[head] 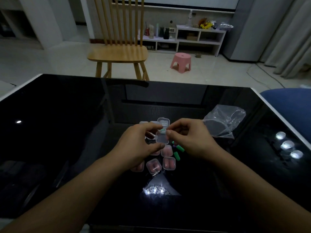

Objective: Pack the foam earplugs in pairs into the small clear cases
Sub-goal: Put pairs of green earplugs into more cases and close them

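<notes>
My left hand (139,145) holds a small clear case (162,137) above the black table, its lid (163,122) hinged up. My right hand (186,138) pinches a green earplug (162,130) at the mouth of that case. Below the hands, several shut clear cases with pink earplugs (169,163) lie on the table. Loose green earplugs (176,155) lie just right of them, one purple among them. More clear cases (143,122) sit behind the held one, partly hidden by my fingers.
A crumpled clear plastic bag (222,121) lies at the right of the glossy black table (67,123). A wooden chair (119,52) stands past the far edge, a pink stool (181,62) beyond. A blue cushion (289,105) sits at the right edge.
</notes>
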